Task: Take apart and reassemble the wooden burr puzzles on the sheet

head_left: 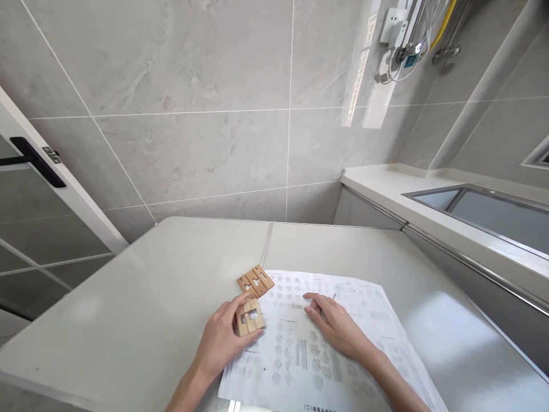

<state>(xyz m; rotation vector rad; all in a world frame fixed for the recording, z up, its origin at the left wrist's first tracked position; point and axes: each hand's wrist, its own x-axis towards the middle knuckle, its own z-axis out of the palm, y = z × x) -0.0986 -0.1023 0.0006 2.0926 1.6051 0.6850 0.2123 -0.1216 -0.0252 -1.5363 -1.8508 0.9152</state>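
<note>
At edge of sheet (302,329), your left hand (223,332) pinches block (249,328) by sides, likely keeping it in view; your right hand (332,320), seemingly empty, points, perhaps marking place.

Wooden block (251,328): pale tan, roughly square, face stepped by grooves, pierced by two openings, one larger than the other. Held slightly tilted between thumb and fingers of the left hand (223,329), by the sheet's left margin.

Brown wooden pieces (253,276): darker than the block, flat, three strips side by side forming one slanted panel; shaped cut-outs visible, small markings illegible. Lying at the sheet's upper left corner, just beyond the block.

Printed sheet (295,329): white, spread on the bench (171,286), slightly wavy; rows of small grey drawings, lettering too small to read. Lower right part runs out of view.
</note>
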